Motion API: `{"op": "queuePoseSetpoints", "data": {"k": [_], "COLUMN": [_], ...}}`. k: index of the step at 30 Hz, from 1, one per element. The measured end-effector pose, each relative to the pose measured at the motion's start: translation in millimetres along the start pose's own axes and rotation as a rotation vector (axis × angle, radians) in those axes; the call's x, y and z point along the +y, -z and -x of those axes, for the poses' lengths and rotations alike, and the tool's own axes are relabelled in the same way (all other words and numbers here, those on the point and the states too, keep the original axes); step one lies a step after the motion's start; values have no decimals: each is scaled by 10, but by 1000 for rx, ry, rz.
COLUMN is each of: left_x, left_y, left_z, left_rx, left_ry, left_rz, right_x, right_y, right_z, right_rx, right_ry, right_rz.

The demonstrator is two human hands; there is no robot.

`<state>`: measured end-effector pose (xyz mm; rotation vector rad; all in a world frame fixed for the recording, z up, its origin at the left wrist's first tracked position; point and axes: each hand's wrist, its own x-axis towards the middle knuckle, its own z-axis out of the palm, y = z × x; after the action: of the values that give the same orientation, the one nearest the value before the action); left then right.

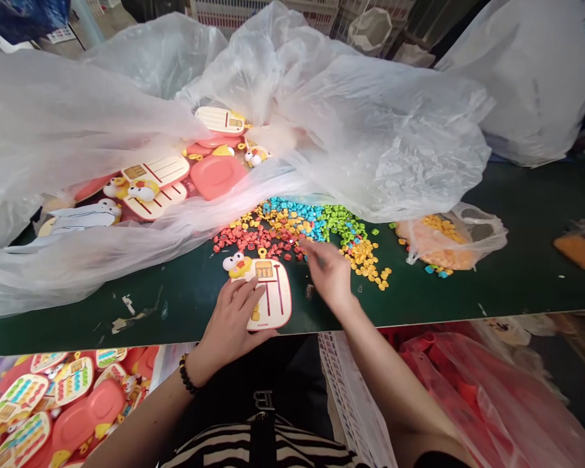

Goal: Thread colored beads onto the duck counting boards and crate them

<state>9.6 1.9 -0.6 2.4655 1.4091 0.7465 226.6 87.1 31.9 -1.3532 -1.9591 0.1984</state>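
Note:
A white slide-puzzle toy board [279, 299] with a red rim, slots and a bug-eyed yellow duck head lies near the front edge of the table. My left hand [234, 312] grips its left side, fingers across the face and thumb along the lower edge. Yellow pieces show beside my fingers; part of the board is hidden under them. To the right, my right hand [329, 270] reaches to the edge of a pile of small pieces, fingertips pinched together and slightly blurred. Red pieces [244, 238] lie closest to the board, with blue pieces [292, 211], green pieces [341, 221] and yellow pieces [365, 260] around.
Behind the pile, a large clear plastic bag [370, 123] holds more boards [156, 172]. A small bag of yellow pieces [441, 240] sits at right on the green table [517, 286]. Below the table are finished-looking boards [68, 383] at left and a red-filled bag [472, 383] at right.

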Motion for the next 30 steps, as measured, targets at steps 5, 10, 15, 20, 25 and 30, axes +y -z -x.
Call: {"op": "queuePoseSetpoints", "data": {"k": [5, 10, 15, 20, 25, 30], "left_x": [21, 10, 0, 23, 41, 40], "left_y": [3, -17, -8, -3, -6, -23], "left_z": [0, -1, -3, -8, -14, -14], "left_rx": [13, 14, -1, 9, 18, 6], "left_ry": [-6, -16, 1, 4, 16, 4], "left_rz": [-46, -46, -28, -39, -28, -34], "right_x": [337, 368, 83, -212, -304, -402], "right_y": [-101, -56, -13, -265, -245, -258], "right_z": [-598, -628, -181, 220, 349, 372], "right_rx": [-225, -123, 14, -176, -207, -229], "right_ry": [79, 67, -36, 77, 82, 101], "right_rz": [341, 287, -23, 100, 270, 357]}}
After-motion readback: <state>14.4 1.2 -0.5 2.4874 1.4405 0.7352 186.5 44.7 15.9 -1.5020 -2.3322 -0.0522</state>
